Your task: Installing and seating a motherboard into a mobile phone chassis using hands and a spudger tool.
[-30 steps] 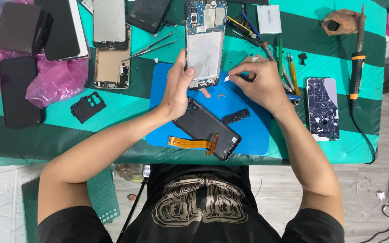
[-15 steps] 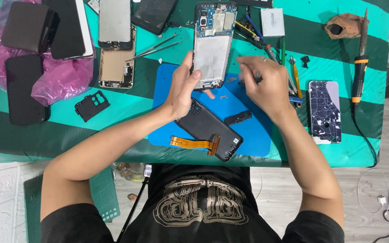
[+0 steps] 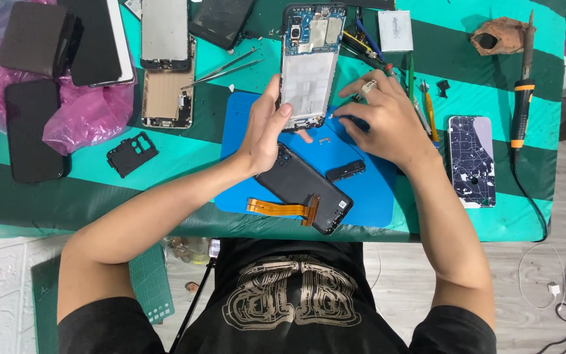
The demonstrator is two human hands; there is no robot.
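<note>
An opened phone frame [image 3: 310, 65] with a blue circuit board at its top lies partly on the blue work mat [image 3: 368, 196]. My left hand [image 3: 264, 128] grips its lower left edge. My right hand [image 3: 381, 118] rests fingers-down on the mat just right of the frame, pinching a small thin tool whose tip touches the frame's lower right corner. Nearer me on the mat lie a black phone back cover [image 3: 304, 187], an orange flex cable [image 3: 282, 208] and a small black plastic strip [image 3: 345, 170].
On the teal striped table are metal tweezers [image 3: 221, 69], a gold phone frame [image 3: 167, 95], black phones on pink plastic [image 3: 31, 39], a black bracket [image 3: 132, 153], a cracked phone [image 3: 471, 159], a soldering iron [image 3: 523, 85], screwdrivers [image 3: 427, 108] and a brown sponge holder [image 3: 498, 36].
My right hand has moved down and left from the tools toward the frame's lower right corner. My left hand keeps its hold on the frame, which sits slightly higher.
</note>
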